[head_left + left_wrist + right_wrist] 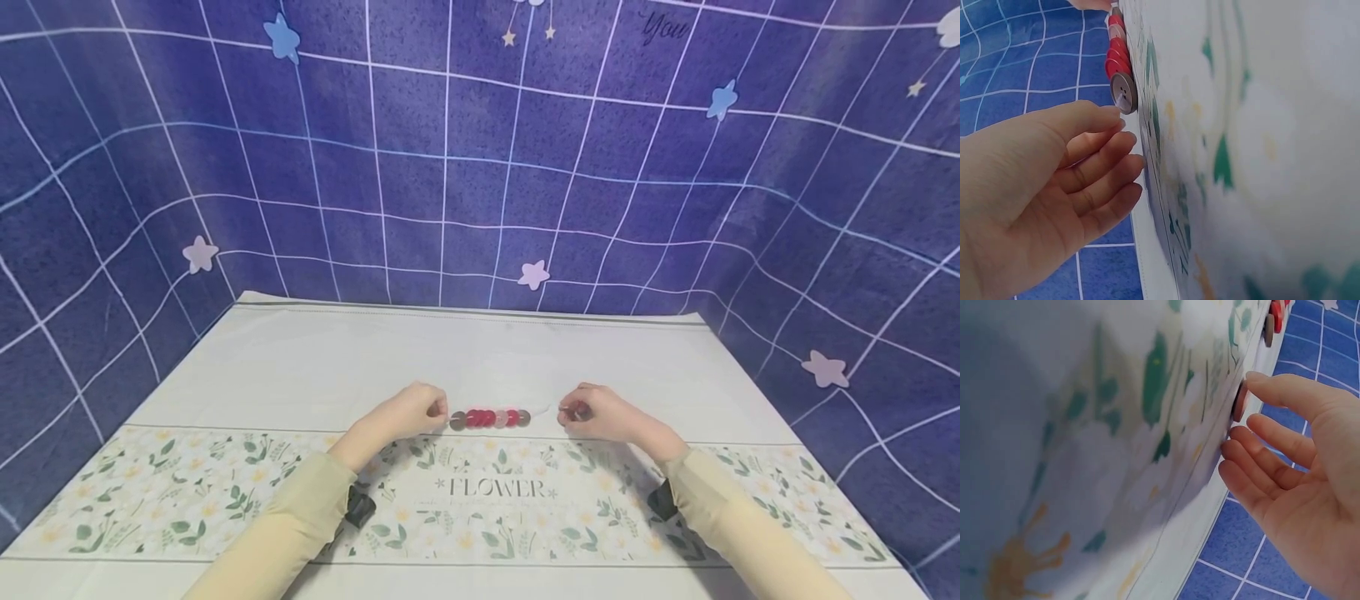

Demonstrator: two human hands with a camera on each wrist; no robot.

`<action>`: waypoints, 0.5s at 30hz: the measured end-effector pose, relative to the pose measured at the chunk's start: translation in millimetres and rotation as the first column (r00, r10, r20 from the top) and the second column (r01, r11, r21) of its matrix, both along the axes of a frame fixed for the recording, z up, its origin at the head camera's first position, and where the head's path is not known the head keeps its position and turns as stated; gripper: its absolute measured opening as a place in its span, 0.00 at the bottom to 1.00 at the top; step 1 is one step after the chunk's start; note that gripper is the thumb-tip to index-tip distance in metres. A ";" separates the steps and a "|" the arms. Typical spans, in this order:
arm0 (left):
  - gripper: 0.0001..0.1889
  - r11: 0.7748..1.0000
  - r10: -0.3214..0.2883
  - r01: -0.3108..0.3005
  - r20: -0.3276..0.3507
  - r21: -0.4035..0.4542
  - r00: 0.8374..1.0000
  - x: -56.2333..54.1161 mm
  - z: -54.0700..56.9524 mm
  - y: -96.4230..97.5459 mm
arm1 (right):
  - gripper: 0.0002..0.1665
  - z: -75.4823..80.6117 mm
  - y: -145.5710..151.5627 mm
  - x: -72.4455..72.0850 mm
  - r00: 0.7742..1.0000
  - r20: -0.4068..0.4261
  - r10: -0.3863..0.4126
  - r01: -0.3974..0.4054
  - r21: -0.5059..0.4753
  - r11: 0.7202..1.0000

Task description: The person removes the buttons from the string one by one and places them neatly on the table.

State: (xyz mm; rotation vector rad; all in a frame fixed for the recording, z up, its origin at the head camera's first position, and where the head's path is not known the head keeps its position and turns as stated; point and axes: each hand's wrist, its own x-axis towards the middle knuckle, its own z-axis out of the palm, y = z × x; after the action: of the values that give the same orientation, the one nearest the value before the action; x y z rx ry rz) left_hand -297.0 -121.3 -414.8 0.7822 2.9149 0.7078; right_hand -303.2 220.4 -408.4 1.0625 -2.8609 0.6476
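Note:
A row of overlapping round buttons (489, 418), red and pink with a brown one at each end, lies threaded on a white string (543, 410). My left hand (408, 410) is at the row's left end. There its thumb and index finger pinch the string right beside the brown end button (1124, 94), which shows the string in its holes. On the other side, my right hand (606, 414) pinches a loose pinkish-brown button (1240, 402) between thumb and fingers, partly hidden by them. The string's right end runs out from the row towards this hand.
The white table cover (337, 354) has a floral band (202, 483) with the word FLOWER, just in front of the buttons. A purple-blue curtain (480, 192) with grid lines and stars stands behind and on both sides. Dark wrist bands (360, 506) show at both sleeves.

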 end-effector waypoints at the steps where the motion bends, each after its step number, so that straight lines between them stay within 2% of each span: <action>1: 0.05 1.000 0.005 -0.005 0.002 0.001 1.000 0.1 0.1 0.1 | 0.17 0.6 0.3 0.3 1.000 0.010 -0.008 0.008 -0.002 1.000; 7: 0.06 1.000 0.027 -0.027 0.009 0.004 1.000 1.2 0.7 0.8 | 0.20 3.0 1.4 -1.3 1.000 0.005 -0.018 0.018 -0.023 1.000; 15: 0.05 0.999 0.036 -0.036 -0.002 0.001 0.999 0.8 2.5 1.2 | 0.21 9.6 -1.2 -5.2 0.998 -0.064 0.008 -0.010 -0.041 0.999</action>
State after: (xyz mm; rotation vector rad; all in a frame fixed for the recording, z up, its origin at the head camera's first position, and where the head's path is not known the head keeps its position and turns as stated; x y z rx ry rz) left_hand -296.2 -120.1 -412.3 0.7334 2.9375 0.7124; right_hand -308.3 219.2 -398.8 1.0709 -2.7779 0.6575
